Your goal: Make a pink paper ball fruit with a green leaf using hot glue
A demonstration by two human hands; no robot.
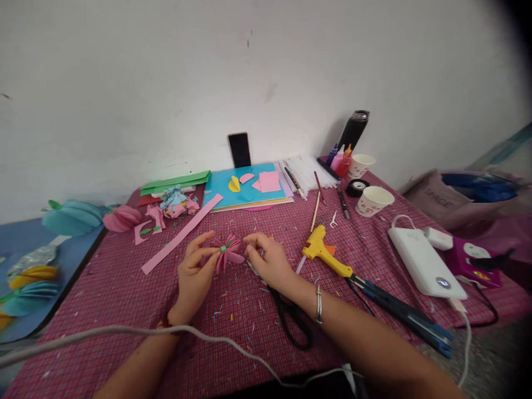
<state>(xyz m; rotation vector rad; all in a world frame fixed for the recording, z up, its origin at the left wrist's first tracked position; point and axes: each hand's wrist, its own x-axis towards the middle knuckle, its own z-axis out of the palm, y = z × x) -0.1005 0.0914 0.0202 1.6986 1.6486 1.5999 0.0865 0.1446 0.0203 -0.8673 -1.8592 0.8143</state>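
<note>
A pink paper pumpkin (pixel 232 257) with fanned-out folds and a green centre is pinched between the thumb and fingers of my left hand (pixel 194 270). My right hand (pixel 268 259) is just to the right of it, fingertips curled together close to the folds. Whether those fingertips hold anything small is hard to make out. Below my right wrist lies a pair of black-handled scissors (pixel 293 323), its blades partly under the hand. A yellow glue gun (pixel 323 250) rests to the right of that hand. On the left, a long pink paper strip (pixel 183 234) lies on the cloth.
Finished paper pumpkins (pixel 71 217) stand at the left. Blue paper sheets (pixel 220 185) and a propped phone (pixel 240 149) are at the back. Paper cups (pixel 374 200), a black flask (pixel 354 130) and a white power bank (pixel 426 260) sit right. A white cable (pixel 216 338) crosses in front.
</note>
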